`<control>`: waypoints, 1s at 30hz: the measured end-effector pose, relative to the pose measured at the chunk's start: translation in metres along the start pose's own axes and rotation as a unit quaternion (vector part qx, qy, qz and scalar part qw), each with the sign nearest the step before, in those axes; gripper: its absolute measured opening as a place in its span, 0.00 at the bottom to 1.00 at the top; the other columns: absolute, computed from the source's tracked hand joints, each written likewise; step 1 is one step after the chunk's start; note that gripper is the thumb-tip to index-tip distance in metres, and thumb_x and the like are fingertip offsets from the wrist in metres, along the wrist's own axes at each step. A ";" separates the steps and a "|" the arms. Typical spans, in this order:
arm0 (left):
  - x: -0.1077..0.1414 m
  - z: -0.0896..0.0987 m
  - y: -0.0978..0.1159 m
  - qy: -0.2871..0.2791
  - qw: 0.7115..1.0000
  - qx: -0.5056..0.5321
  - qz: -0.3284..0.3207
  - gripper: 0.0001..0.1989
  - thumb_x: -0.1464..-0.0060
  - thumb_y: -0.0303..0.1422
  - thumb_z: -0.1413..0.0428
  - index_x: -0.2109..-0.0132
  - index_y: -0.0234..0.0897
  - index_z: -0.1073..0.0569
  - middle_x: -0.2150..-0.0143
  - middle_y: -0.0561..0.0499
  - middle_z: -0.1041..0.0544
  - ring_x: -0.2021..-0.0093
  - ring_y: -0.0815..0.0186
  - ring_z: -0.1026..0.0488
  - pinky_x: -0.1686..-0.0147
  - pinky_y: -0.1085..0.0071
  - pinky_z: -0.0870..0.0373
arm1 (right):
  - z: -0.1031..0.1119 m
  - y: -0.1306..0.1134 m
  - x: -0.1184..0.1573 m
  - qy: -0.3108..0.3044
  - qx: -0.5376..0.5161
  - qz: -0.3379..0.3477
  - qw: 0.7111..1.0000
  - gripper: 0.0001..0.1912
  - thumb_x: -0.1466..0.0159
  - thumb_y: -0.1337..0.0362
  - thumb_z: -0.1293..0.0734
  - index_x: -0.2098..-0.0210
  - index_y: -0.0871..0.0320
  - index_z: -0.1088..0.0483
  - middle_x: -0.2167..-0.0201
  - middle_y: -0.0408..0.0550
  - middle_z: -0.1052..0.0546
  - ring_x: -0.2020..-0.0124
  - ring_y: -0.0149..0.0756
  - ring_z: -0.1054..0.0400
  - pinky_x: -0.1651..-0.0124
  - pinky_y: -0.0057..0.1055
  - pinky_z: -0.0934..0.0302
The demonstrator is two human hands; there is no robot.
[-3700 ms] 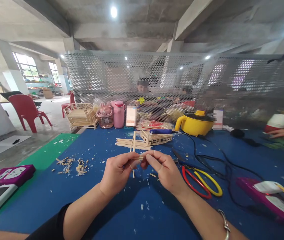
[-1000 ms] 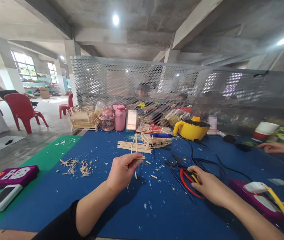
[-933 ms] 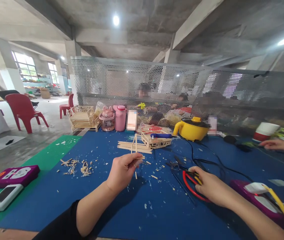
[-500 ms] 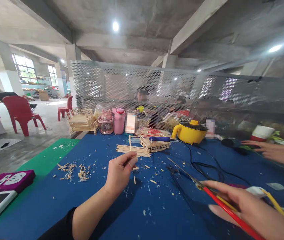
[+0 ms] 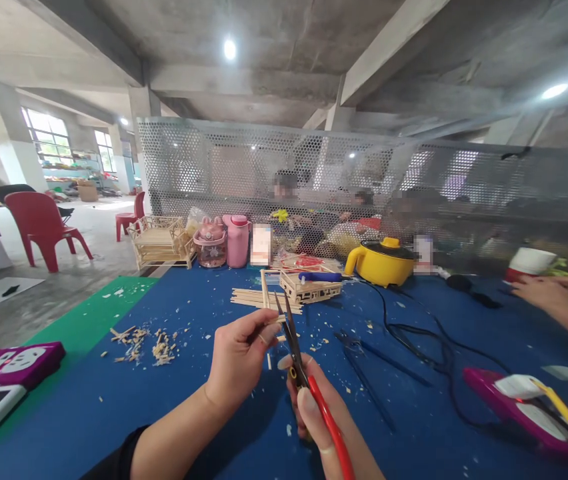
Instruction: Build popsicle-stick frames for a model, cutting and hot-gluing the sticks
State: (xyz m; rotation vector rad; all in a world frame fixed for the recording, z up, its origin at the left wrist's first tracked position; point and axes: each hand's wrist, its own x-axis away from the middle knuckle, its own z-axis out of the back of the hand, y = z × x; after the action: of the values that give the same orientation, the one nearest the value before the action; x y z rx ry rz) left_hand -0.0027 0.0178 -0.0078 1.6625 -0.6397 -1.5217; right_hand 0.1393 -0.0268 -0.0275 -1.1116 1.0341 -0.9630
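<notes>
A perforated metal screen (image 5: 244, 160) rises behind a yellow pot (image 5: 384, 267), which stands on a blue worktable (image 5: 84, 413). Well to the pot's left, a red chair (image 5: 39, 223) stands on the workshop floor; nearer on that side come a slatted wooden stand (image 5: 161, 240) and a pink bottle (image 5: 237, 243).

To the pot's right, a co-worker's hand (image 5: 544, 293) rests beside a white-and-red cup (image 5: 531, 260).

In front of the pot and to its left, the wearer's two hands work close together. The right hand (image 5: 340, 408) curls around red-and-yellow scissors (image 5: 317, 393), thumb against the red handle; how its hidden fingers lie cannot be told. The left hand (image 5: 238, 353) pinches a thin wooden stick (image 5: 265, 290) between thumb and fingers, one length slanting up above the knuckles, while a short end pokes past the fingertips at the parted blades. Whether steel meets wood cannot be told.

Just left of the pot, a small wooden frame (image 5: 311, 291) bears a blue-handled tool (image 5: 320, 277). In front of the pot lie dark-handled pliers (image 5: 349, 339). Loose sticks (image 5: 244, 299) lie left of the frame, and far to the pot's left are heaps of wood scraps (image 5: 164, 347).
</notes>
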 end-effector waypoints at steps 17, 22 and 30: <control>0.005 0.000 0.001 -0.021 0.998 -0.028 -0.051 0.07 0.46 0.32 0.43 0.61 0.38 0.22 0.70 0.53 0.19 0.76 0.69 0.22 0.74 0.78 0.25 | -0.004 -0.008 0.006 0.007 0.012 0.017 1.000 0.31 0.41 0.37 0.45 0.54 0.57 0.38 0.78 0.37 0.45 0.81 0.26 0.52 0.79 0.24 0.55; 0.005 0.001 0.002 -0.009 0.993 -0.080 -0.084 0.07 0.46 0.32 0.43 0.61 0.39 0.22 0.70 0.53 0.19 0.76 0.69 0.22 0.74 0.78 0.25 | -0.004 -0.012 0.008 0.022 0.044 0.021 0.999 0.30 0.43 0.37 0.44 0.57 0.56 0.37 0.79 0.37 0.47 0.81 0.25 0.57 0.81 0.25 0.61; 0.004 0.001 -0.003 -0.008 0.994 -0.074 -0.081 0.07 0.46 0.32 0.44 0.61 0.38 0.22 0.70 0.53 0.19 0.74 0.69 0.22 0.72 0.78 0.24 | -0.005 -0.018 0.013 0.065 0.106 0.018 0.992 0.24 0.40 0.42 0.42 0.63 0.56 0.32 0.84 0.37 0.44 0.82 0.27 0.50 0.79 0.25 0.53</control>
State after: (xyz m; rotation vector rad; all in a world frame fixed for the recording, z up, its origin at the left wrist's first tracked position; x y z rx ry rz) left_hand -0.0037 0.0160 -0.0123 1.6225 -0.3978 -1.6580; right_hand 0.1364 -0.0438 -0.0121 -0.8601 1.0268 -1.1008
